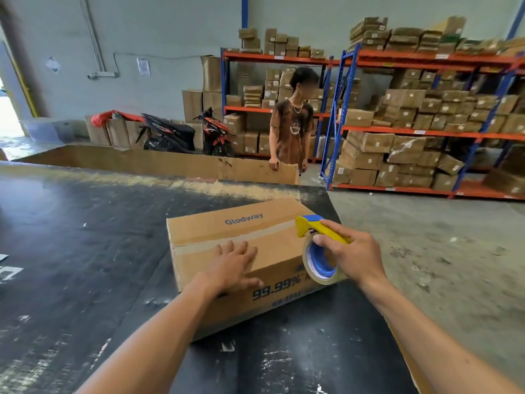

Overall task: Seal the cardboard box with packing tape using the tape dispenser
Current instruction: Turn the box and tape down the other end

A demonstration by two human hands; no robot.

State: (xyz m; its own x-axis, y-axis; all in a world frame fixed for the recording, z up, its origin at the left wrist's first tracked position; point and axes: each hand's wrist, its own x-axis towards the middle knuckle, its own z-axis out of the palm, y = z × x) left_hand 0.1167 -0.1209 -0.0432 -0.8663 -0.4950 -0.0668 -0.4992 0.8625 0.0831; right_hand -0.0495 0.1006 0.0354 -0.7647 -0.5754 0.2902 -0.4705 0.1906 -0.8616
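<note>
A brown cardboard box (227, 226) printed "Glodway" lies on the black table (85, 237), its top flaps closed. A strip of clear tape runs along the top seam. My left hand (233, 264) presses flat on the box top near its front edge, fingers spread. My right hand (355, 255) grips a yellow and blue tape dispenser (318, 245) holding a roll of clear tape. The dispenser's head rests at the right end of the box top, by the seam.
A large sheet of cardboard (159, 163) stands along the table's far edge, with a person (291, 129) behind it holding its corner. Shelving racks (426, 132) full of cartons fill the right and back. Two scooters (184, 135) are parked by the wall.
</note>
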